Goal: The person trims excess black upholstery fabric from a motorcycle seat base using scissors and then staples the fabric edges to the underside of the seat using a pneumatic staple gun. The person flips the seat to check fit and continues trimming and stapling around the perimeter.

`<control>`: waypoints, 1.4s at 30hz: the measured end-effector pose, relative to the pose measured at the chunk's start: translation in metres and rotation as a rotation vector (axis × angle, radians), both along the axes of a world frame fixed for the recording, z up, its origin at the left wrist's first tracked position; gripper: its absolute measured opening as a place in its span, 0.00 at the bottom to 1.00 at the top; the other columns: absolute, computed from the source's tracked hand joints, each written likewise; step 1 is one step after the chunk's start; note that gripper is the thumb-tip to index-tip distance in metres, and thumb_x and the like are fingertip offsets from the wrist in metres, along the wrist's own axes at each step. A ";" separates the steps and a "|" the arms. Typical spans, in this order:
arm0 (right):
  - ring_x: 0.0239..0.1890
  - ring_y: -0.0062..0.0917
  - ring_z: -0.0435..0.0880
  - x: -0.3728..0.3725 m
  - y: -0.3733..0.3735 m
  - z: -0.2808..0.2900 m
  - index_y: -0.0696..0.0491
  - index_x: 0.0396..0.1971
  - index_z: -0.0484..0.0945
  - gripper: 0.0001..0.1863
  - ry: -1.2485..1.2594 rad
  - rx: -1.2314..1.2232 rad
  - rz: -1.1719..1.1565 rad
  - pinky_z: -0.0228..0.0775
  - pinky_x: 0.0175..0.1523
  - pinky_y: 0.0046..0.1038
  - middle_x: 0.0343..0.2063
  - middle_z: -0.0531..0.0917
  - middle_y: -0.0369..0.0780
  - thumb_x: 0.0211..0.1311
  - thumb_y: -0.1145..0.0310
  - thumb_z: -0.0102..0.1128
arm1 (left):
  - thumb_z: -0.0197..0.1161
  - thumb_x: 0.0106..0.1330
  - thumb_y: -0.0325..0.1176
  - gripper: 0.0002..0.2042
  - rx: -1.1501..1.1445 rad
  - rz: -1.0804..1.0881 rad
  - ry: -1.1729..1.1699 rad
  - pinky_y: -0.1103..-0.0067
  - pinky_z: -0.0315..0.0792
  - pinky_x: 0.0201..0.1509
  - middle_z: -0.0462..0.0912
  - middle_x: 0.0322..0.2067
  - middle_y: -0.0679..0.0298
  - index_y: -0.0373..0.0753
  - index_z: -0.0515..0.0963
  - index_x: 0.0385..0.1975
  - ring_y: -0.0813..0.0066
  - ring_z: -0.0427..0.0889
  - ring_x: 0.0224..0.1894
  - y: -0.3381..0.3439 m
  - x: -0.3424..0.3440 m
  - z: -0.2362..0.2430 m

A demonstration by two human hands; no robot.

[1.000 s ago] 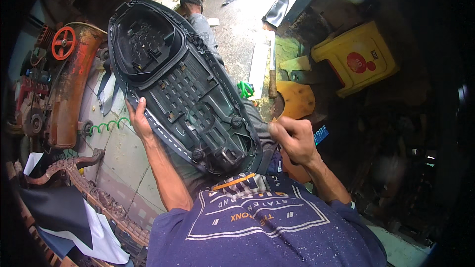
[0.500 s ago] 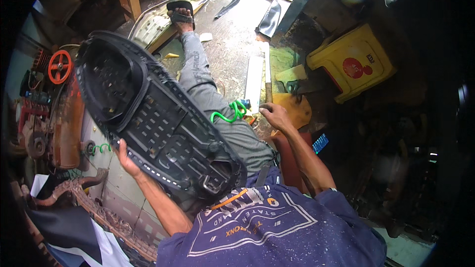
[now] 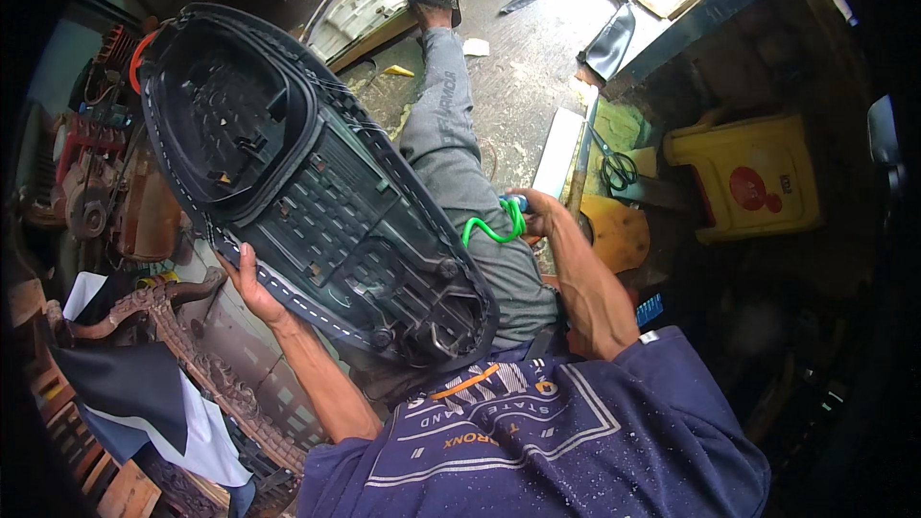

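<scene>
A black motorcycle seat (image 3: 331,197), underside up, leans across my lap with its wide end far left. Pale stitch-like marks, perhaps staples, run along its rim. My left hand (image 3: 255,293) grips the near left edge, thumb over the rim and fingers hidden beneath. To the right of the seat, above my thigh, my right hand (image 3: 547,214) is closed around the blue end fitting (image 3: 519,201) of a green coiled hose (image 3: 487,230). Whatever tool is attached to that fitting is hidden by the hand.
Scissors (image 3: 619,171) and a yellow plastic stool (image 3: 753,182) are to the right. A pale seat base (image 3: 369,14) lies by my foot. Machinery (image 3: 144,197) stands at left, above carved wooden furniture (image 3: 225,364) with black and white sheets (image 3: 125,379).
My right hand has closed on the blue fitting, which was beside it before. The view has shifted, and the seat shows at a slightly different angle with my left hand still on its edge.
</scene>
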State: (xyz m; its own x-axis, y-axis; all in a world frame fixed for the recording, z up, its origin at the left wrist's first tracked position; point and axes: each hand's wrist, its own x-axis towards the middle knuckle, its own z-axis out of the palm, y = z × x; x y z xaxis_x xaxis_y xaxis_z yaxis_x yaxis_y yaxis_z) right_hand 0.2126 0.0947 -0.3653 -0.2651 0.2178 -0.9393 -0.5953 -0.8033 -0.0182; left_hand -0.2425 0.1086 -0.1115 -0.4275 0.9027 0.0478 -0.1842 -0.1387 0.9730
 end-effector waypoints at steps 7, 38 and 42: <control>0.32 0.35 0.88 0.035 -0.023 0.066 0.62 0.54 0.65 0.30 -0.928 0.584 -0.480 0.87 0.37 0.41 0.37 0.83 0.47 0.53 0.84 0.70 | 0.56 0.76 0.28 0.31 0.004 -0.033 -0.019 0.71 0.57 0.78 0.69 0.72 0.54 0.30 0.58 0.78 0.63 0.70 0.71 0.014 0.008 0.004; 0.34 0.44 0.91 -0.042 -0.138 0.345 0.42 0.63 0.82 0.37 -0.987 1.236 1.744 0.85 0.43 0.44 0.34 0.91 0.49 0.44 0.65 0.72 | 0.59 0.72 0.28 0.33 -0.042 -0.304 -0.051 0.74 0.70 0.72 0.77 0.66 0.57 0.33 0.62 0.78 0.68 0.79 0.64 0.049 0.039 -0.020; 0.35 0.45 0.91 -0.042 -0.136 0.345 0.42 0.63 0.82 0.36 -0.985 1.244 1.688 0.85 0.45 0.45 0.36 0.91 0.50 0.46 0.65 0.71 | 0.59 0.72 0.28 0.33 -0.011 -0.300 0.001 0.75 0.69 0.72 0.77 0.66 0.58 0.33 0.62 0.78 0.69 0.79 0.64 0.048 0.037 -0.018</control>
